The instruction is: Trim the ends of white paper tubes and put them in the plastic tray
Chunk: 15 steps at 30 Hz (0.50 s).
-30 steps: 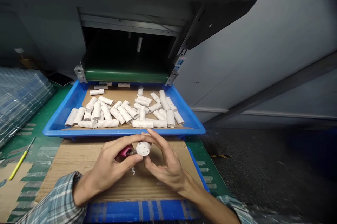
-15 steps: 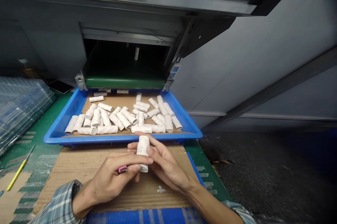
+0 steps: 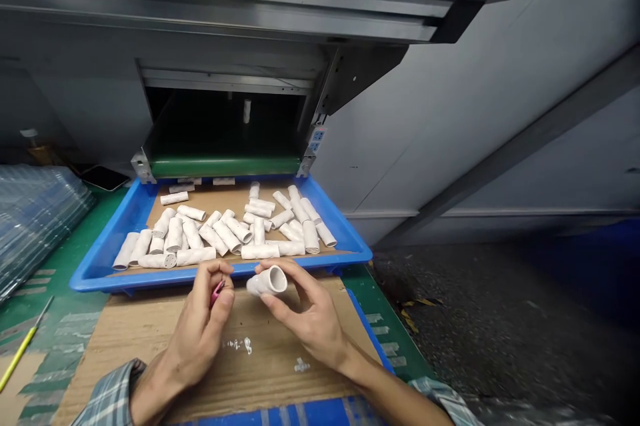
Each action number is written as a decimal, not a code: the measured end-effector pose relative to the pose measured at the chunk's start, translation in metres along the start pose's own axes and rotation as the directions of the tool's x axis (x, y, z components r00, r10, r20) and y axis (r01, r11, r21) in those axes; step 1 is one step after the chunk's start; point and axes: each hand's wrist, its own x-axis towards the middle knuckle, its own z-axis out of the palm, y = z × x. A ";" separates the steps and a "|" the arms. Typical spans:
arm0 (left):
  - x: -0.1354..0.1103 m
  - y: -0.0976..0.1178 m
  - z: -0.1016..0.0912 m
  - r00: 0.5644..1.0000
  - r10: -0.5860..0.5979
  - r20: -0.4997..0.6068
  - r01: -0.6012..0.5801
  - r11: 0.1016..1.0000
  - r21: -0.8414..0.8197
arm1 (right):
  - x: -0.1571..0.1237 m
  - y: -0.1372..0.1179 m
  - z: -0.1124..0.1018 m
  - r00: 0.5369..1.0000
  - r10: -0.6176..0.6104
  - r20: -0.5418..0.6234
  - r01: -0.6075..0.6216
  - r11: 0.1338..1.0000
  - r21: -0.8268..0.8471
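Note:
My right hand [image 3: 306, 319] grips a white plastic tube [image 3: 268, 281], held on its side with its hollow open end turned toward me. My left hand [image 3: 201, 331] is closed round a small pink tool [image 3: 217, 293], a short way left of the tube and apart from it. Both hands hover over a brown cardboard sheet [image 3: 150, 333]. Just beyond them lies a blue tray [image 3: 95, 266] with several more white tubes [image 3: 227, 237] scattered on its cardboard liner.
A green conveyor belt [image 3: 225, 165] comes out of a grey machine opening behind the tray, with one tube [image 3: 247, 111] standing on it. Small white scraps [image 3: 245, 346] lie on the cardboard. A yellow-handled tool [image 3: 20, 349] lies at the left, near stacked clear trays [image 3: 35, 213].
The white tube has been turned from upright to lying sideways with its open end facing me. My left hand has drawn the pink tool away from it, to the left.

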 end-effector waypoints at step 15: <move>0.003 0.008 0.002 0.920 0.372 0.123 -0.371 0.727 0.577 | -0.004 0.007 -0.004 0.952 -0.200 0.231 0.270 0.904 -0.331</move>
